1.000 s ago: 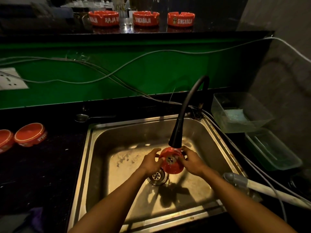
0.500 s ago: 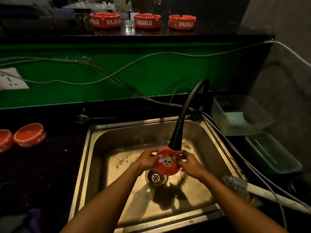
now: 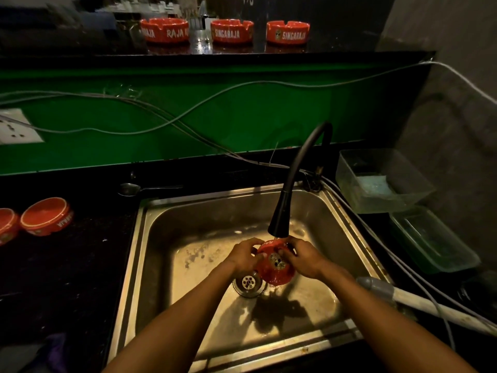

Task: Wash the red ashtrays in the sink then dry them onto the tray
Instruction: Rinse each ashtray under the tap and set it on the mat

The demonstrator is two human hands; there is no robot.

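Both hands over the sink, held just under the black faucet nozzle. Left hand grips the left rim of a red ashtray, fingers curled over the edge, thumb on the inner face. Right hand holds the right rim the same way, fingers wrapped round it. Ashtray tilted, hollow side facing the camera, logo visible at centre. Drain just below-left of the ashtray. Water flow hard to tell. Far left of the left hand, on the dark worktop, 2 more ashtrays upside down, side by side. Well beyond both hands, on the back ledge, 3 ashtrays upright in a row. Right of the right hand: clear tub and a green-tinted container.
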